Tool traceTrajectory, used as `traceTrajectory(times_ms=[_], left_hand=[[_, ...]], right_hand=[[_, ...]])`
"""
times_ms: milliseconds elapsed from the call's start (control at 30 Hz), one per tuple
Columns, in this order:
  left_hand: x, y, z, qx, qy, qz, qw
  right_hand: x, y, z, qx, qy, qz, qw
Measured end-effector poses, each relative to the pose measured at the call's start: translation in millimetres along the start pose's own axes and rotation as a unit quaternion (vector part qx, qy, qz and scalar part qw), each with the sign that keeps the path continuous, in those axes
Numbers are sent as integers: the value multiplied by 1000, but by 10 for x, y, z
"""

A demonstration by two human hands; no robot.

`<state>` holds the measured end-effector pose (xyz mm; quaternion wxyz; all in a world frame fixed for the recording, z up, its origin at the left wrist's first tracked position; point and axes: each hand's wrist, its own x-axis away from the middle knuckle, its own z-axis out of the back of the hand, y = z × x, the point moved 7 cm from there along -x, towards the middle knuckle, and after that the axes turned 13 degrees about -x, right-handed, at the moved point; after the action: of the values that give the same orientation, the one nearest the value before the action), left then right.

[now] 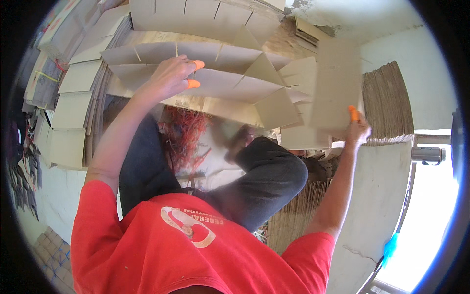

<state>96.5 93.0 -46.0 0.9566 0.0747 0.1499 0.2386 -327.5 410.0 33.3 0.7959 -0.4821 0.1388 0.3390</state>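
Observation:
My left hand [169, 78], with orange covers on two fingertips, grips the upper edge of a long slotted cardboard strip [220, 85]. Just behind stands a second slotted strip [156, 53], roughly parallel to it. At their right end, short cardboard pieces [275, 109] stand crosswise in the strips. Over to the right, my right hand [360, 130], also with an orange fingertip cover, holds a flat cardboard piece [337, 83] upright by its lower right corner. That piece is slightly blurred. The fingers behind it are hidden.
Under the strips lies a wooden board [215, 109]. Another slotted strip [200, 17] stands at the back. Cardboard stacks line the left [73, 105] and right [389, 105]. More cardboard pieces [301, 76] lie right of the strips. Red shredded strands [183, 134] lie between my legs.

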Motion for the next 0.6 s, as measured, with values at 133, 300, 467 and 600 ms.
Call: traceTrajectory(times_ms=[133,300,467,600], left_hand=[[-53,81,-129,-5,22,-31,999],[-78,116,-158,10,96,-65,993],[-66,155,-156,25,125,-82,988],[-78,158,-147,23,109,-61,992]], right_hand=[[-31,-1315,133,39,42,106,993],[119,-2026,-375,-212,-146,40,966],[312,-2066,-914,-230,-256,-3,939],[352,-2031,-1161,-234,-302,16,924]])
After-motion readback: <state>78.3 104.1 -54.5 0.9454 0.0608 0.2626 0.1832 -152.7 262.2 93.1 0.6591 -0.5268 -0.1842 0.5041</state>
